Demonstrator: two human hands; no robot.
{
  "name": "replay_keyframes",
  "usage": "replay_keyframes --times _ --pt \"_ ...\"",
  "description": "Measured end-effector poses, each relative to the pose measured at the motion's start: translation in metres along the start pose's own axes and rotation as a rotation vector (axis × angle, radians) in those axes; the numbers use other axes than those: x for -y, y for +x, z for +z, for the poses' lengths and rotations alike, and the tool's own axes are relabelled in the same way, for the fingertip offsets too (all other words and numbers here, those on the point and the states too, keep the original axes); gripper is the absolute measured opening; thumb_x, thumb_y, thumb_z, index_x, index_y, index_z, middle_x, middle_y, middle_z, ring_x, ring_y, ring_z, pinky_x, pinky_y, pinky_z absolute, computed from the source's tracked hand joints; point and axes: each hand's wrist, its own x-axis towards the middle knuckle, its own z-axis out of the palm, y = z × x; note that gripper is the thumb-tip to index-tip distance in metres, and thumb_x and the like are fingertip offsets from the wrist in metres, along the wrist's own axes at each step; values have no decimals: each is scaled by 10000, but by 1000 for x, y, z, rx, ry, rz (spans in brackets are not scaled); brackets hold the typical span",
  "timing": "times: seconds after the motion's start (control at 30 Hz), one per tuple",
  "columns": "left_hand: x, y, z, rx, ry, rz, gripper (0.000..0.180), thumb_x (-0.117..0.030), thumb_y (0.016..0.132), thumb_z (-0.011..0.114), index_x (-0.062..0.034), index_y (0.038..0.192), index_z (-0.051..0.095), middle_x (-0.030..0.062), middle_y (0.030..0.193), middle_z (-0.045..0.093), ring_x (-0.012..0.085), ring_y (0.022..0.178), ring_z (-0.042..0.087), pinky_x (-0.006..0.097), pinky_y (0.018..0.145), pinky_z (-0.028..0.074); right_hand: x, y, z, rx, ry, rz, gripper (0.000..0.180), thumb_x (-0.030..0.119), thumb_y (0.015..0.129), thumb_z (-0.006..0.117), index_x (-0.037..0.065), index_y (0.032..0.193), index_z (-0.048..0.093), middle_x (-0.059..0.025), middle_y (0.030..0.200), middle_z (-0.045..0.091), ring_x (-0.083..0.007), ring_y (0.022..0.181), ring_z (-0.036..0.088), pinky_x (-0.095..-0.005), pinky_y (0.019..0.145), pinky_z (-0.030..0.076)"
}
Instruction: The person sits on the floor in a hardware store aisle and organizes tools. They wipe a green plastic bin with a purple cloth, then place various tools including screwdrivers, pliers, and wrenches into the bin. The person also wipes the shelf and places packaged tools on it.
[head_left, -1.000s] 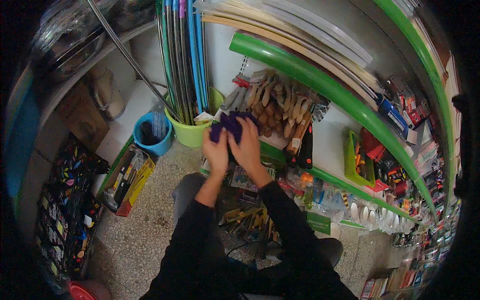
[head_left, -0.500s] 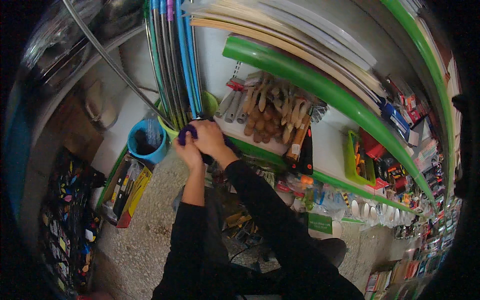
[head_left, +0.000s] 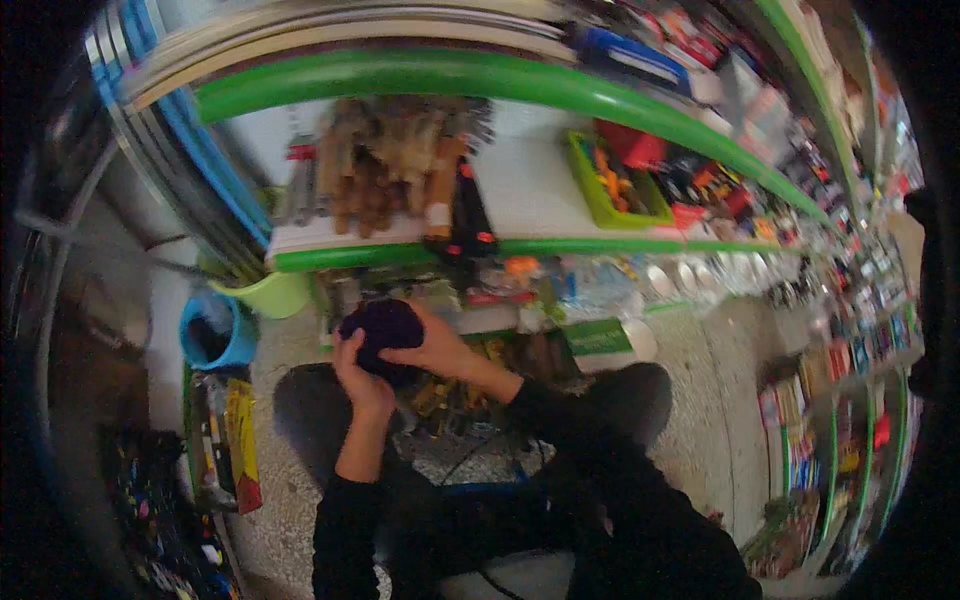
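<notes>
Green-edged shelves (head_left: 400, 72) curve round this cramped corner, crowded with goods, over a speckled floor (head_left: 280, 500). Wooden-handled tools (head_left: 385, 170) hang in a cluster at the shelf; off to the left lean long poles (head_left: 218, 165), near a light green bucket (head_left: 285, 298) and a blue bucket (head_left: 240, 350).

From where I stand, the thing that matters is a dark purple bundle (head_left: 390, 325), held up in front of the person, below the tools and short of the lower shelf edge. Both hands are clamped on it together: the left hand (head_left: 362, 378) cups it from the left and below, while the right hand (head_left: 435, 345) presses from the right with its thumb laid across the near side. Something dark shows just beneath, between the wrists; I can't tell whether it belongs to the same piece.

By its matt, rounded look I'd take it for cloth or yarn: light, soft, giving readily under the fingers, unlikely to slip or break. Its likeliest trouble would be loose folds sagging out. I'd take hold round the full middle, palms on opposite sides, rather than pinching one edge.
</notes>
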Motion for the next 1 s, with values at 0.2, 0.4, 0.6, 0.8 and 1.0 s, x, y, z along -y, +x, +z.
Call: replay_keyframes --times 0.2,0.4,0.6,0.8,1.0 --pt "127 -52 57 492 375 -292 599 -202 772 597 -55 1287 330 95 1175 467 210 1088 455 334 922 369 -58 -112 -126 -461 510 521 414 110 692 665 23 1080 549 -70 967 601 -167 860 581 -295 763 474" --pt "199 -51 69 770 929 -376 591 -377 812 570 -46 1273 404 134 1222 473 266 1121 458 328 928 360 -104 -170 -212 -862 897 474 322 248 759 614 65 1020 567 -53 982 606 -210 863 587 -359 771 480" --pt "242 -32 16 820 1330 -604 488 -420 811 560 -41 1120 556 117 1067 568 248 999 532 346 838 408 -196 -203 -272 -1201 644 391 448 288 767 655 18 1099 522 -120 1041 578 -239 920 562 -349 828 442" --pt "316 73 -226 437 1647 -464 356 -353 834 558 -27 694 580 86 641 511 231 624 516 391 660 440 -210 -168 -145 -1090 -411 402 478 265 788 647 -27 1122 469 -151 1009 541 -242 899 529 -350 795 417" --pt "306 47 -236 554 1841 247 249 -294 881 510 -61 900 595 105 826 547 253 716 557 413 712 461 -273 -173 -84 -333 -284 851 518 453 800 572 2 1049 515 -144 899 561 -261 795 552 -378 704 433"
